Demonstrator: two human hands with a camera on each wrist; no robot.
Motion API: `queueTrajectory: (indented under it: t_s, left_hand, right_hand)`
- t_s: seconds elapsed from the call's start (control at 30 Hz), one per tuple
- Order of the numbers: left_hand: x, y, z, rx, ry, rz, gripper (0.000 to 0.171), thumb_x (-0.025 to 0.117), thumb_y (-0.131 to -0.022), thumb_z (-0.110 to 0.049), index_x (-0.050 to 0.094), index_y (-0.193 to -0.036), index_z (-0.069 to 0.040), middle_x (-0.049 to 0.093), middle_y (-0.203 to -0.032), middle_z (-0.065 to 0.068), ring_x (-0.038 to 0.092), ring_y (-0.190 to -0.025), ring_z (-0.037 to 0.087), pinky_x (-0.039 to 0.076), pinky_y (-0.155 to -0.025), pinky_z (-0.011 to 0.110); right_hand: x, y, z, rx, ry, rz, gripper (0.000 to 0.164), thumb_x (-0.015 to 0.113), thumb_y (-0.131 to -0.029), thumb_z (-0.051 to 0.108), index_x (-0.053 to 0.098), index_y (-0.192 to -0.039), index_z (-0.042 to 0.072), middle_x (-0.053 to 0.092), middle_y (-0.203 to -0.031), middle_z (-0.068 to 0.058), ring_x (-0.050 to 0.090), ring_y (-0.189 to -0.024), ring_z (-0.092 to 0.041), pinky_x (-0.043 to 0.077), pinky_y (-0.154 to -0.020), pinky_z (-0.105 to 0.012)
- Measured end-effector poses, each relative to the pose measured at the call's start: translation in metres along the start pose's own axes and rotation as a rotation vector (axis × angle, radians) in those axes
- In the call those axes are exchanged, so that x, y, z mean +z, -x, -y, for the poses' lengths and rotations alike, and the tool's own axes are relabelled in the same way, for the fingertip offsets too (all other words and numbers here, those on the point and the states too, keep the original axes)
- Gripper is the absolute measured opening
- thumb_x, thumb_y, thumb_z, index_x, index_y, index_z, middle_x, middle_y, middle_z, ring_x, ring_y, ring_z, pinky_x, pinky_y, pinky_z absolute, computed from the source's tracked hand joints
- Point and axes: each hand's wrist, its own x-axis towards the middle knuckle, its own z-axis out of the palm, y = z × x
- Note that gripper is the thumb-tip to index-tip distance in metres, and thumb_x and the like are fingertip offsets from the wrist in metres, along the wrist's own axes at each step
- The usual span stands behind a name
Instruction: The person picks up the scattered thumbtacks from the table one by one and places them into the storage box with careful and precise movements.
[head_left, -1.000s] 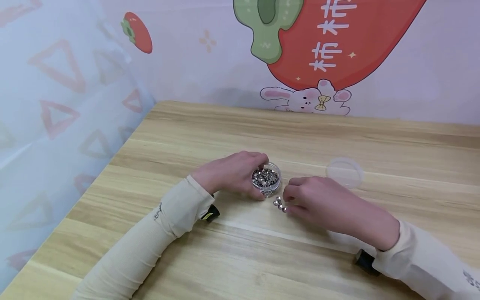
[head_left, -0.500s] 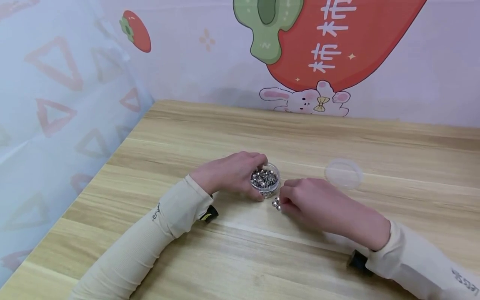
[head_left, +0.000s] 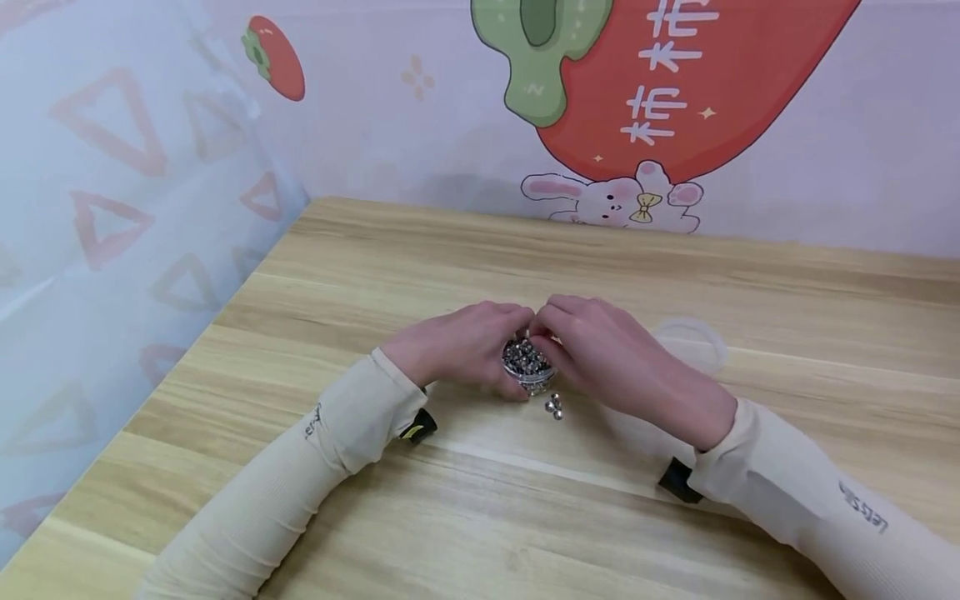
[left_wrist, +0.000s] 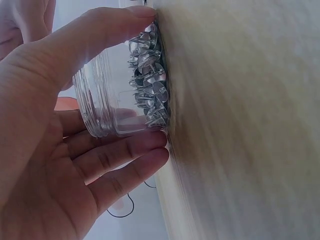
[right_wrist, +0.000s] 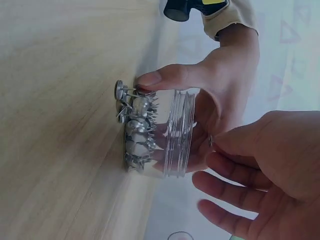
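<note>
My left hand [head_left: 468, 350] grips a small clear screw-neck jar [left_wrist: 102, 102] standing on the table, thumb on one side and fingers on the other. Silver thumbtacks [left_wrist: 150, 95] form a layer at the jar's bottom. Above the open mouth, my right hand [head_left: 611, 354] pinches a small silver thumbtack [right_wrist: 210, 141] between thumb and forefinger, mostly covered by the fingertips. Its other fingers are loosely bent in the right wrist view. A few loose thumbtacks [head_left: 554, 407] lie on the table just in front of the jar.
A translucent round lid [head_left: 697, 342] lies on the wooden table [head_left: 480, 517] behind the right hand, which partly covers it. A printed cloth [head_left: 420, 125] hangs along the table's back edge, and another along the left. Dark wrist cameras [head_left: 678, 481] sit under both sleeves.
My right hand picked up a thumbtack from the loose group, then moved up and left to over the jar's mouth. Fewer loose tacks lie there. The left hand keeps its grip on the jar.
</note>
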Motion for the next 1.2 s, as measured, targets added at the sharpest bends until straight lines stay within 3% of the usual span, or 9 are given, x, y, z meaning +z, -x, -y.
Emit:
queueTrajectory:
  t_s: [0.07,0.1,0.17,0.23,0.3,0.57,0.93,1.2]
  left_hand:
    - [0.0,0.0,0.0,-0.005,-0.003,0.001,0.062,0.082,-0.068,-0.041,0.054,-0.114,-0.011,0.064,-0.108,0.001,0.059,-0.094,0.012,0.053,-0.086,0.03]
    - [0.0,0.0,0.0,-0.01,-0.004,0.001,0.064,0.082,-0.067,-0.041,0.054,-0.116,-0.011,0.064,-0.11,0.001,0.059,-0.095,0.013,0.053,-0.088,0.031]
    - [0.0,0.0,-0.001,-0.016,-0.015,-0.003,0.066,0.082,-0.067,-0.043,0.054,-0.118,-0.01,0.064,-0.111,0.003,0.059,-0.097,0.014,0.053,-0.089,0.031]
    - [0.0,0.0,0.0,-0.022,-0.022,-0.007,0.068,0.081,-0.067,-0.043,0.055,-0.119,-0.009,0.064,-0.11,0.003,0.059,-0.096,0.014,0.053,-0.088,0.032]
    - [0.001,0.0,0.0,-0.026,-0.022,-0.009,0.068,0.08,-0.067,-0.045,0.055,-0.119,-0.009,0.064,-0.11,0.002,0.059,-0.094,0.013,0.053,-0.087,0.03]
    - [0.0,0.002,0.001,-0.019,-0.015,-0.018,0.067,0.081,-0.067,-0.043,0.055,-0.119,-0.009,0.064,-0.109,0.001,0.059,-0.094,0.012,0.053,-0.086,0.029]
    - [0.0,0.0,0.0,-0.018,-0.013,0.0,0.07,0.082,-0.067,-0.042,0.054,-0.121,-0.008,0.065,-0.113,0.004,0.06,-0.096,0.012,0.053,-0.088,0.029]
    - [0.0,-0.001,-0.001,-0.031,-0.027,0.01,0.068,0.082,-0.067,-0.041,0.054,-0.12,-0.009,0.065,-0.113,0.003,0.059,-0.096,0.013,0.052,-0.089,0.029]
  right_hand:
    - [-0.001,0.0,-0.002,0.015,0.003,0.008,0.036,0.077,-0.082,0.019,0.064,-0.112,0.004,0.063,-0.116,-0.016,0.057,-0.105,-0.032,0.049,-0.092,-0.054]
    - [-0.002,0.001,-0.002,0.028,0.005,0.016,0.054,0.079,-0.08,0.025,0.058,-0.124,0.004,0.055,-0.132,-0.02,0.047,-0.121,-0.038,0.041,-0.101,-0.061]
    - [-0.005,0.001,-0.003,0.059,0.01,0.04,0.092,0.083,-0.073,0.038,0.038,-0.146,0.007,0.022,-0.157,-0.023,0.012,-0.142,-0.044,0.018,-0.109,-0.072]
    - [-0.007,0.002,-0.003,0.084,0.019,0.071,0.118,0.083,-0.066,0.048,0.013,-0.155,0.014,-0.007,-0.162,-0.018,-0.016,-0.142,-0.04,0.002,-0.108,-0.076]
    - [-0.009,0.003,-0.003,0.094,0.019,0.087,0.127,0.082,-0.063,0.053,0.003,-0.156,0.017,-0.017,-0.161,-0.013,-0.025,-0.14,-0.036,-0.003,-0.107,-0.076]
    - [-0.006,0.003,0.0,0.083,0.028,0.128,0.127,0.081,-0.064,0.054,0.0,-0.155,0.017,-0.014,-0.161,-0.015,-0.023,-0.141,-0.037,-0.004,-0.107,-0.076]
    - [-0.006,0.007,0.005,0.074,0.062,0.122,0.124,0.082,-0.065,0.052,0.006,-0.155,0.013,-0.004,-0.162,-0.018,-0.017,-0.143,-0.037,0.001,-0.108,-0.076]
    - [-0.016,0.025,0.006,0.048,0.067,0.123,0.113,0.08,-0.073,0.047,0.011,-0.155,0.01,0.006,-0.162,-0.019,-0.006,-0.145,-0.036,0.006,-0.108,-0.076]
